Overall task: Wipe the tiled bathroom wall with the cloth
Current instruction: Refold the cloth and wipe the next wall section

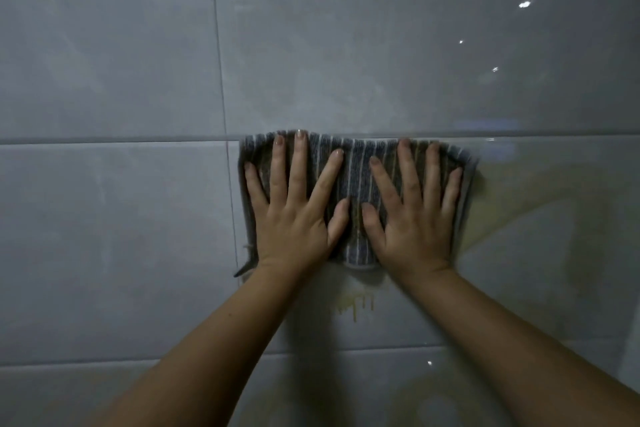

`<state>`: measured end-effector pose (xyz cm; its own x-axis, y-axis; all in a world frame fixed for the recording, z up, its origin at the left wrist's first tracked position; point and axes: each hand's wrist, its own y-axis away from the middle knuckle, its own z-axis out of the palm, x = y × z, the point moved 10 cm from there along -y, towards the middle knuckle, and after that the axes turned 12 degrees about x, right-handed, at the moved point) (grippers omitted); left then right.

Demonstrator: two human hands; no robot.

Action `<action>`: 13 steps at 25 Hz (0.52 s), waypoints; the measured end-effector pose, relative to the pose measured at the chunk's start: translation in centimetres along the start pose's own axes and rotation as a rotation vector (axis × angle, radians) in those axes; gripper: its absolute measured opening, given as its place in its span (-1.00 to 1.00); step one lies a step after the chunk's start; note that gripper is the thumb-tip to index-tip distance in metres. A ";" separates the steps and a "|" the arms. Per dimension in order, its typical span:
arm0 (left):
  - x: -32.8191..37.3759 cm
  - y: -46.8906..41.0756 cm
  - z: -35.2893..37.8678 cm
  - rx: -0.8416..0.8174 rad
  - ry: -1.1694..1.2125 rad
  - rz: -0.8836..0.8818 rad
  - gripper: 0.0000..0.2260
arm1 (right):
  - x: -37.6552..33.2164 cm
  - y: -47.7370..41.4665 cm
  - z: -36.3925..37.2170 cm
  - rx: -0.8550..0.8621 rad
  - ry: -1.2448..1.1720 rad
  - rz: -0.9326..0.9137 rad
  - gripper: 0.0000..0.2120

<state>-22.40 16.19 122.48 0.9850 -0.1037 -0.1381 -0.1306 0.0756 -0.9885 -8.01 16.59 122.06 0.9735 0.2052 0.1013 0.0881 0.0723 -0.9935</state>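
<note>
Cloth (pixel 353 184) pressed flat on wall (pixel 138 80) under both hands (pixel 298 215)

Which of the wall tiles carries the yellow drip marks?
The tile under the cloth, right of the vertical grout line and below the horizontal one. Yellowish drips run down just beneath the cloth; the other tiles look plain grey.

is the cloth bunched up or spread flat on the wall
Spread flat. The striped cloth lies open against the tiled wall, with left hand and right hand pressing it, fingers splayed.

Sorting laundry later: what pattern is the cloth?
Striped cloth: grey-blue, brownish and white vertical stripes, seen in the head view.
</note>
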 end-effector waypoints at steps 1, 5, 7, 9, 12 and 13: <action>0.8 1.6 0.0 -0.021 0.009 0.025 -0.45 | 0.0 1.7 -0.1 -0.014 0.002 -0.012 -0.43; 1.6 1.9 0.2 -0.036 -0.005 0.050 -0.43 | 0.0 1.8 0.1 -0.056 -0.020 -0.149 -0.40; 2.6 -1.6 0.5 0.010 -0.013 -0.003 -0.46 | 2.3 -1.6 0.0 -0.030 -0.024 -0.140 -0.40; 4.4 -3.8 0.8 0.049 0.005 -0.065 -0.47 | 5.5 -3.5 -0.4 -0.005 0.001 -0.075 -0.41; 7.7 -1.6 1.2 0.039 0.042 -0.005 -0.48 | 8.1 -0.6 -1.3 0.042 0.007 0.039 -0.42; 8.3 0.0 1.2 0.024 0.051 0.036 -0.47 | 7.9 1.4 -1.3 0.038 0.010 0.049 -0.42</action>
<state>-14.04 16.51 121.45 0.9726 -0.1510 -0.1769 -0.1624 0.1040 -0.9812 0.06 16.99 121.44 0.9784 0.2001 0.0517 0.0322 0.0996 -0.9945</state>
